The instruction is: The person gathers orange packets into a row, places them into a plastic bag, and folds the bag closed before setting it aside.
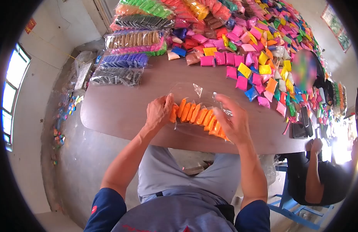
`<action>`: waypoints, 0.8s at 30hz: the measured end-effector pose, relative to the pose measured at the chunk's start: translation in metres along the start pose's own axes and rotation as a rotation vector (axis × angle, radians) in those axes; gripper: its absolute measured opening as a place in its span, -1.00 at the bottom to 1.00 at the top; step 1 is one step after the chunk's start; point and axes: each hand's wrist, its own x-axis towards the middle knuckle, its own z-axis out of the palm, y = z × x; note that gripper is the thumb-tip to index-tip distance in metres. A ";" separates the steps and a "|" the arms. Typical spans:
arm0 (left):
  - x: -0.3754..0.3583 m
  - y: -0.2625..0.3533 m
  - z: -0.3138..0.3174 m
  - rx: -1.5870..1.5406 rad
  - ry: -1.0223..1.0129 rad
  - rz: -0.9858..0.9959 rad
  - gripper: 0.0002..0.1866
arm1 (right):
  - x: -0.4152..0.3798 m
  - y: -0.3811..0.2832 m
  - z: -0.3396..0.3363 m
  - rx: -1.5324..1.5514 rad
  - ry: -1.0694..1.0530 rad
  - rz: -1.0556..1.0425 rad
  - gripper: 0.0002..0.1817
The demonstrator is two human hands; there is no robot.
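Two hands are at work on one row of orange packets (196, 116), which lies at the near edge of the brown table (117, 112), straight ahead of you. Your left hand (159, 112) is closed around the left end of the row, fingers curled over the first packets. Your right hand (233, 121) covers the right end, fingers spread and pressing on the clear plastic bag (194, 92) that wraps the row; whether it truly grips the bag or only rests on it, you cannot tell. The bag's loose open part stands up just beyond the packets, on their far side.

Far left on the table you have filled bags stacked in a column: a black one (116, 76) nearest, then a blue one (124, 60), then a tan one (134, 38). Far right, a large heap of loose small packets (260, 50) in pink, yellow, blue and green spreads across the table, well apart from your hands.

At the right, another person in a dark shirt (322, 178) sits beside the table, one hand (315, 145) at its near right corner. Some small packets (67, 108) lie scattered on the floor to the left.
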 end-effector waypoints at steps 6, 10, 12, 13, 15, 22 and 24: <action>-0.001 0.003 -0.006 -0.056 -0.079 -0.041 -0.22 | 0.035 0.014 0.031 -0.138 -0.517 0.097 -0.32; -0.002 0.005 -0.004 -0.029 -0.044 -0.011 -0.23 | 0.049 0.008 0.032 -0.095 -0.854 0.224 -0.25; -0.002 0.005 -0.004 -0.043 -0.043 0.014 -0.24 | 0.051 0.009 0.034 -0.113 -0.666 0.161 -0.22; -0.002 0.006 -0.005 -0.043 -0.055 0.006 -0.24 | 0.051 0.010 0.035 -0.121 -0.569 0.131 -0.21; -0.003 0.007 -0.007 -0.046 -0.081 -0.009 -0.24 | 0.052 0.024 0.049 0.092 -0.556 0.121 -0.25; -0.007 0.003 -0.002 -0.057 -0.019 -0.007 -0.24 | 0.063 0.018 0.064 0.289 -0.895 0.116 -0.45; -0.010 0.004 -0.002 -0.104 -0.005 -0.014 -0.24 | 0.058 0.019 0.065 0.405 -0.785 0.148 -0.51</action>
